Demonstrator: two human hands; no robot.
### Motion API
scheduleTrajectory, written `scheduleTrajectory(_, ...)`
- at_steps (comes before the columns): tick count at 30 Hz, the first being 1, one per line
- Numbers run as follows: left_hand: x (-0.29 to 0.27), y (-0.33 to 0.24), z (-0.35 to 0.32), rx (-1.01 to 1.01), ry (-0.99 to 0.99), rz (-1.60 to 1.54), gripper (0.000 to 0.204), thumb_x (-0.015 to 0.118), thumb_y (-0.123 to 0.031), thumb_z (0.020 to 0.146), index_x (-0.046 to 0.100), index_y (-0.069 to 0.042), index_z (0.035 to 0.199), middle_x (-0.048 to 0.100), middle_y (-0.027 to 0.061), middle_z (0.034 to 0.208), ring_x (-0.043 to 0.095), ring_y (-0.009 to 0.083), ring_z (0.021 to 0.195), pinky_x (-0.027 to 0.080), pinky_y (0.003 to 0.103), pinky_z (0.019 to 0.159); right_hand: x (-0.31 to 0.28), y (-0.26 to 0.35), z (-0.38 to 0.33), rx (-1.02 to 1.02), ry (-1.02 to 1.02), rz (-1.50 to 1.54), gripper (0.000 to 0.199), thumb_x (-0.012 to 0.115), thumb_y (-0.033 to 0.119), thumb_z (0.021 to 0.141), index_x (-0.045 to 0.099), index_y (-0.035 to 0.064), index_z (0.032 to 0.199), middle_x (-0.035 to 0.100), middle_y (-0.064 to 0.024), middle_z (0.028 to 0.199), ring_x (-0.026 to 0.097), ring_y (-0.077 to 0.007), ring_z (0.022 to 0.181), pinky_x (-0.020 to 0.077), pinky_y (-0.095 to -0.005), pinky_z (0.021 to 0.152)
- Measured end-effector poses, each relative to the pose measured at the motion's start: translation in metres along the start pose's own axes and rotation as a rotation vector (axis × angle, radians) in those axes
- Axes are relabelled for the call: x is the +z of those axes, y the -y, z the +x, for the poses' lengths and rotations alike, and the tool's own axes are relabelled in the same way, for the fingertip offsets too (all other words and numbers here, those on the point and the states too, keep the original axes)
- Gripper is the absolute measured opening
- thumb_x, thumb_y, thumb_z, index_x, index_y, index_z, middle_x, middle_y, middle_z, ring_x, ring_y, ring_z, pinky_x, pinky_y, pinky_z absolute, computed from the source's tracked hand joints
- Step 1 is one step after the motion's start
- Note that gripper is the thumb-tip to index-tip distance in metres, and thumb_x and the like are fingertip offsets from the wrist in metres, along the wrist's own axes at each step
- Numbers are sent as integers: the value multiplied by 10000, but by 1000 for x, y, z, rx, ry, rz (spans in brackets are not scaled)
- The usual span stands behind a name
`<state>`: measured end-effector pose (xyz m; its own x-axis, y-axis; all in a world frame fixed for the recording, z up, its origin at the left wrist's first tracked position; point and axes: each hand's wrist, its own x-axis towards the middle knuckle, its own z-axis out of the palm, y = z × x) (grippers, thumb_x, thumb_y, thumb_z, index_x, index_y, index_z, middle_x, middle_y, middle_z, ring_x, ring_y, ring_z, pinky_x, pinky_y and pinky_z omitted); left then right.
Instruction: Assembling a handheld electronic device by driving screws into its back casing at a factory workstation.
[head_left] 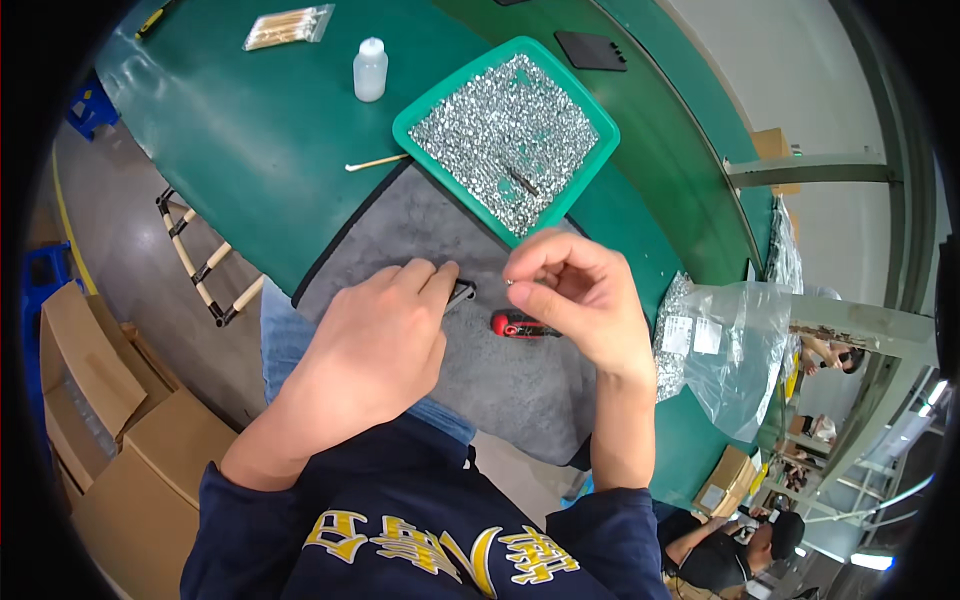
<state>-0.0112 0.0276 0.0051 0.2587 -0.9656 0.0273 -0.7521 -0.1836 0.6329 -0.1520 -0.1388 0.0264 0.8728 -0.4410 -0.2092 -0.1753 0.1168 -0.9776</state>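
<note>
Two bare hands of ours are working over a dark grey cloth with a black edge [480, 385], which is lying on a long green tabletop [220, 130]. With our right hand [585, 295] we are pinching a tiny silver metal piece [510, 282] between thumb and index fingertips, holding it above the cloth. Our left hand [385, 325] is covering most of a dark grey piece with a rounded end [461, 293]; its fingers are lying close together, and we cannot tell whether they are clamping it. Between our hands, a red-and-black handled tool [520, 324] is resting on the cloth, near the right thumb.

On the far side, a green square plastic tray [408, 118] is overlapping the cloth's edge and holding many small silver metal parts [530, 110], with a slim dark tool [521, 181] lying on them. Left of the tray, a wooden-stemmed cotton swab [376, 162] is lying near a translucent white plastic bottle [370, 70], which is standing upright. At the right, a clear plastic bag [740, 330] is lying beyond our right hand.
</note>
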Motion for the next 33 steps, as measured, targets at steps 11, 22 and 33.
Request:
scheduleTrajectory(11,9,-1,0,-38,27,14,461,588,-5,780,594,46,1238,609,135,1115,614,316,914,514,369,764,22,-21,-13,207,-178,78,285,662,-128,813,647,-12,1073,663,-77,971,602,-114,810,500,-211,753)
scheduleTrajectory(22,14,-1,-1,-13,21,30,462,611,-14,770,588,38,1229,594,130,1112,584,291,891,506,363,721,22,-24,-6,253,-107,58,244,653,-76,834,679,14,1060,661,-36,918,600,-72,834,489,-183,723)
scheduleTrajectory(33,13,1,-1,-32,41,-7,445,605,-2,771,593,35,1214,594,122,1107,587,290,894,506,368,726,25,-22,-1,308,-106,94,253,643,-75,817,682,-14,1060,672,-73,950,598,-86,790,505,-202,618)
